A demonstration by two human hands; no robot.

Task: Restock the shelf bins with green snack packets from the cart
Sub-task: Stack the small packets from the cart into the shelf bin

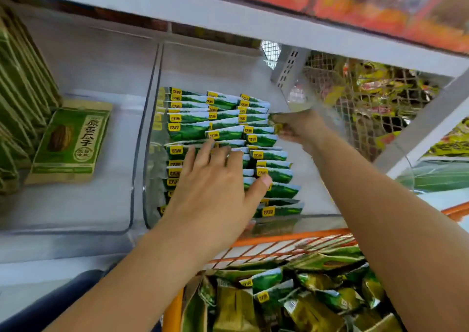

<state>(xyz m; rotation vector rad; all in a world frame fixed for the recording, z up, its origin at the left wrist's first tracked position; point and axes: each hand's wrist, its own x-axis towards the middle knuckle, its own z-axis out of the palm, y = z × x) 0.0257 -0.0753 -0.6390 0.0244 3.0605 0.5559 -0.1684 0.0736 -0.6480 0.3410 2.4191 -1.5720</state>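
Head view, shelf level: my left hand point(215, 179) lies flat with fingers spread across the front rows of green snack packets point(223, 133) stacked in the clear shelf bin point(152, 128), pressing them back, not gripping. My right hand point(297, 128) is curled round a small packet point(275, 122) at the right edge of the stack, pinching it by its end. More packets lie loose in the orange cart point(291, 240) below. Assessment: these are light, soft foil pouches, glossy and likely slippery against each other; the rows lean and could slide forward if my left hand lifts too soon. Best hold is judged to be the flat sealed end, between thumb and fingers, since squeezing the middle risks crushing the contents. A larger green seed packet point(71, 141) lies flat in the neighbouring bin, untouched
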